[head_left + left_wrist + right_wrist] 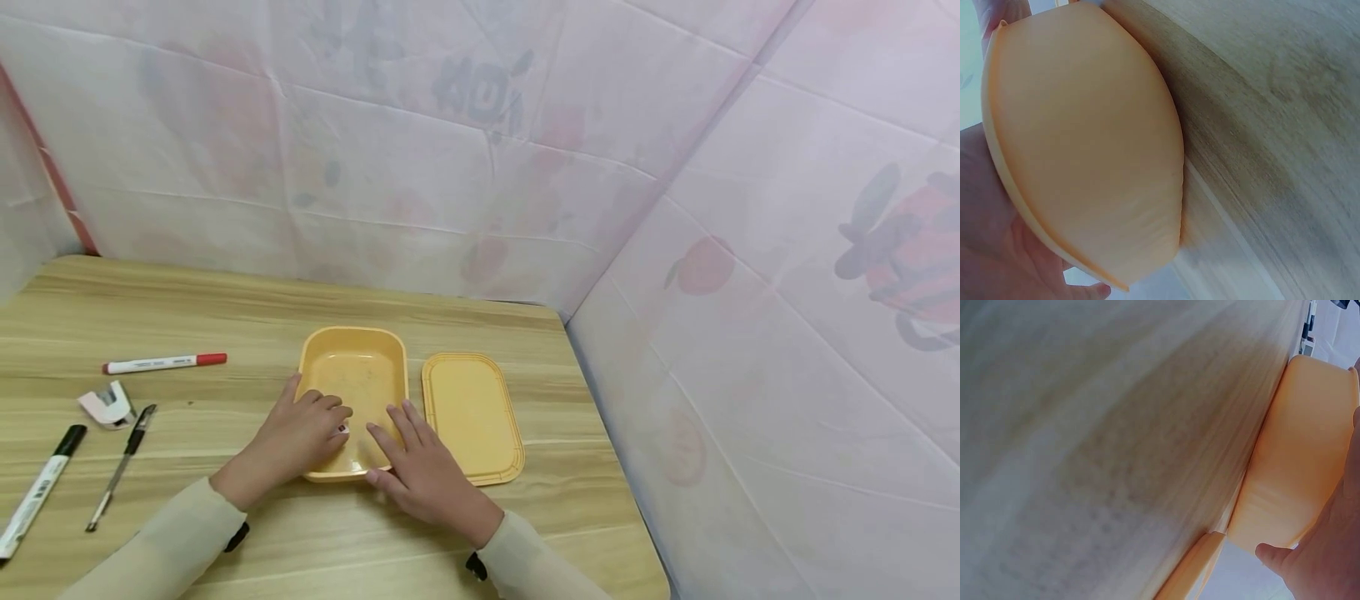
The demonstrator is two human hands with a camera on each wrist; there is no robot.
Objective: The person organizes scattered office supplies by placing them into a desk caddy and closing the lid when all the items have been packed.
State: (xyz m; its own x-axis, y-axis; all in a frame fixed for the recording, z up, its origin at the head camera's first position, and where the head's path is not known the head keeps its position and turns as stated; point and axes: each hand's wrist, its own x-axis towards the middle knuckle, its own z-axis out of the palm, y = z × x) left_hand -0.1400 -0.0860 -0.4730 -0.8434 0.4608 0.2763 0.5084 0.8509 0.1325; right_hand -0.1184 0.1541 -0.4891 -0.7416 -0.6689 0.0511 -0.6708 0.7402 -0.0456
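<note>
On the worktop [570, 500], short of its far edge: open yellow container [356, 342], long axis running near to far, squarely between both hands. Just right of it, toward the worktop's right edge: flat yellow lid [476, 417]. At the container's near right corner: right hand [431, 471], fingers loose, gripping nothing. Over its left rim: left hand [296, 437], fingers curled, seemingly pinching small white item [342, 429], mostly hidden; nearer left than right.

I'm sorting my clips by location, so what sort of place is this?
Probably a screened-off tabletop workspace: a wood-grain table walled by pale printed sheeting, with a red-capped marker and a yellow container on it.
</note>
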